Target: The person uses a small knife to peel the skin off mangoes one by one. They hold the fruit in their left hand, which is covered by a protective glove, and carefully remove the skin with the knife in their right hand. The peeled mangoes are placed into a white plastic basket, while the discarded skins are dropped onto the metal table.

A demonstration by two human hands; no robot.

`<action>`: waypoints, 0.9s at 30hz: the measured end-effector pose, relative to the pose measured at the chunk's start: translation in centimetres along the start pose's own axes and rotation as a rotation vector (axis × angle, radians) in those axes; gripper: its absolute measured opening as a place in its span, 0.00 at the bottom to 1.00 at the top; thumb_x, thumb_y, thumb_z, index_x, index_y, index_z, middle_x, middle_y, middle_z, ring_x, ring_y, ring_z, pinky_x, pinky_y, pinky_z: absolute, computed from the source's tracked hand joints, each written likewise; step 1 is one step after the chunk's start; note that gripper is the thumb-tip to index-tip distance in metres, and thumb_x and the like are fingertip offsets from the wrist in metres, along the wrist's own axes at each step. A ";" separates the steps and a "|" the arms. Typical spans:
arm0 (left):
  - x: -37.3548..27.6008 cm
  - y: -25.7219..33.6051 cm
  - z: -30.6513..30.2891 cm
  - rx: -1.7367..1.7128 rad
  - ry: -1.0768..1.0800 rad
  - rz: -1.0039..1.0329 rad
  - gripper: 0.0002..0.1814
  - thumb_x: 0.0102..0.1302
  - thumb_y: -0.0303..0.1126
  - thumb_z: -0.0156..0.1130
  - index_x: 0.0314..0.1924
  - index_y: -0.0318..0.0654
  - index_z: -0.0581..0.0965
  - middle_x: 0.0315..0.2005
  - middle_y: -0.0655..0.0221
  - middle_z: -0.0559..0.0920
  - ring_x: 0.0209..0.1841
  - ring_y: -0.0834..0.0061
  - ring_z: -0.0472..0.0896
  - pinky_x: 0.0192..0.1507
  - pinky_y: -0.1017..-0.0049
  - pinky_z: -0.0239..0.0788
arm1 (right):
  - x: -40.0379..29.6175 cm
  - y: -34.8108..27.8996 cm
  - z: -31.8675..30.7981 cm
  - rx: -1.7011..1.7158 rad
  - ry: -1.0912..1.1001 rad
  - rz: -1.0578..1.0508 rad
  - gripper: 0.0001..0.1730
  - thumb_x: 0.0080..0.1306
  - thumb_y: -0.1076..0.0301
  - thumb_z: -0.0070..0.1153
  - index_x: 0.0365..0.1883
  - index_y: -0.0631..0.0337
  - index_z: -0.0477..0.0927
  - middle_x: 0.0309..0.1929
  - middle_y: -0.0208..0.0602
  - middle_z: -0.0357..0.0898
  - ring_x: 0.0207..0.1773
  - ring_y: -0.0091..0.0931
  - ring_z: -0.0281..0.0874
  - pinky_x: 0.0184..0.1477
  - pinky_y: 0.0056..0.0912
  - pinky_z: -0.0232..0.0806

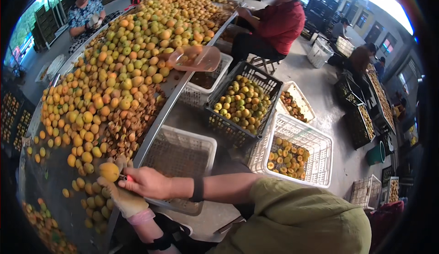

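Note:
A yellow apricot (109, 172) sits in the fingers of my gloved left hand (125, 195), just above the table's metal edge. My bare right hand (147, 182) is closed around the red handle of a small tool (129, 178), whose tip meets the apricot's side; the kind of tool cannot be told. Beyond my hands lies a brown heap of apricot scraps (128, 125), and behind it a large pile of whole apricots (137, 44). More apricots (97, 204) lie close to my left hand.
An orange plastic scoop (195, 58) rests across the metal table edge (164, 116). Below stand a white crate (181, 134), a black crate of apricots (245, 99) and a white crate with halved apricots (308, 130). One person (274, 24) sits at the table's right, another (85, 10) opposite.

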State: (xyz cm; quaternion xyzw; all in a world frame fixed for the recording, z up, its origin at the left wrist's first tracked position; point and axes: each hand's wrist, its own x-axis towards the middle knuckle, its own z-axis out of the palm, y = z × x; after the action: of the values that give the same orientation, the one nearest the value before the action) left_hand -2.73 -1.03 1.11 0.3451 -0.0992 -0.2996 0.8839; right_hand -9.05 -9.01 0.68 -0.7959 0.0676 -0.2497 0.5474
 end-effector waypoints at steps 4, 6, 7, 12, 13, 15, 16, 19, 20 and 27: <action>-0.2 0.4 0.5 -0.045 -0.022 0.044 0.39 0.66 0.57 0.55 0.67 0.35 0.61 0.64 0.59 0.66 0.66 0.63 0.64 0.68 0.63 0.55 | -0.6 0.5 0.8 0.512 0.069 0.096 0.17 0.68 0.55 0.56 0.34 0.63 0.74 0.19 0.34 0.66 0.24 0.21 0.66 0.29 0.28 0.64; 0.3 1.5 -1.2 -0.255 0.033 -0.026 0.36 0.63 0.57 0.59 0.61 0.38 0.68 0.57 0.63 0.73 0.59 0.68 0.69 0.63 0.66 0.60 | -0.4 -2.3 -0.8 0.335 -0.063 -0.083 0.16 0.69 0.58 0.56 0.34 0.64 0.73 0.22 0.24 0.66 0.27 0.16 0.63 0.31 0.25 0.64; 0.3 1.4 -1.0 -0.093 0.035 0.067 0.35 0.63 0.58 0.59 0.59 0.38 0.69 0.55 0.65 0.73 0.58 0.69 0.70 0.63 0.66 0.59 | -0.5 -1.9 -0.4 0.438 0.079 0.029 0.16 0.70 0.57 0.55 0.35 0.62 0.72 0.23 0.21 0.67 0.27 0.15 0.63 0.29 0.21 0.62; 0.2 1.6 -1.2 0.180 -0.085 0.190 0.42 0.61 0.60 0.60 0.63 0.33 0.65 0.58 0.66 0.71 0.61 0.69 0.68 0.65 0.62 0.55 | 1.6 -1.0 -1.6 0.612 0.015 0.287 0.21 0.71 0.49 0.50 0.43 0.59 0.70 0.24 0.20 0.67 0.26 0.10 0.61 0.26 0.15 0.58; -0.1 1.8 -0.4 0.277 -0.126 0.170 0.38 0.63 0.57 0.59 0.61 0.32 0.68 0.56 0.66 0.72 0.60 0.71 0.68 0.64 0.66 0.55 | 1.7 -1.0 -1.6 0.605 -0.002 0.293 0.21 0.71 0.48 0.50 0.43 0.59 0.70 0.25 0.20 0.68 0.26 0.12 0.62 0.27 0.16 0.59; -0.7 1.7 1.3 0.398 -0.044 0.217 0.30 0.67 0.52 0.58 0.57 0.32 0.71 0.53 0.67 0.74 0.59 0.73 0.69 0.63 0.69 0.56 | 1.9 -0.6 -1.6 0.474 0.011 0.222 0.21 0.70 0.48 0.52 0.43 0.60 0.69 0.26 0.23 0.70 0.26 0.14 0.64 0.28 0.18 0.61; -0.8 1.7 1.2 0.385 -0.028 0.236 0.27 0.68 0.50 0.57 0.55 0.33 0.71 0.51 0.67 0.75 0.56 0.75 0.70 0.60 0.71 0.58 | 2.0 -0.3 -1.5 0.351 0.039 0.145 0.22 0.70 0.49 0.53 0.43 0.60 0.69 0.27 0.25 0.70 0.26 0.16 0.66 0.29 0.20 0.63; -0.8 1.5 0.7 0.292 0.050 0.254 0.21 0.71 0.45 0.54 0.51 0.33 0.73 0.46 0.67 0.76 0.49 0.79 0.73 0.52 0.77 0.65 | 2.1 0.2 -1.6 0.019 0.053 -0.043 0.24 0.64 0.50 0.59 0.44 0.61 0.68 0.28 0.36 0.75 0.30 0.27 0.76 0.35 0.30 0.70; -0.5 1.1 0.5 0.226 0.098 0.233 0.20 0.72 0.45 0.53 0.50 0.34 0.72 0.45 0.68 0.76 0.48 0.79 0.73 0.50 0.77 0.66 | 1.8 -0.3 -1.7 -0.031 0.029 -0.067 0.25 0.63 0.50 0.60 0.44 0.60 0.68 0.29 0.39 0.76 0.31 0.29 0.78 0.35 0.31 0.71; -0.3 1.1 0.9 0.152 0.476 0.375 0.18 0.73 0.45 0.51 0.36 0.37 0.72 0.29 0.72 0.73 0.32 0.80 0.72 0.37 0.77 0.67 | 0.8 -1.3 1.1 -0.052 -0.028 -0.015 0.27 0.60 0.52 0.62 0.48 0.62 0.68 0.31 0.47 0.79 0.34 0.39 0.82 0.35 0.34 0.72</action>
State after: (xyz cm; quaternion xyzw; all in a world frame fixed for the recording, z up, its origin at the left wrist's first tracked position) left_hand -2.83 -0.69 2.51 0.4462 0.0264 -0.0338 0.8939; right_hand -8.05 -7.95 1.79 -0.8136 0.0605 -0.2410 0.5257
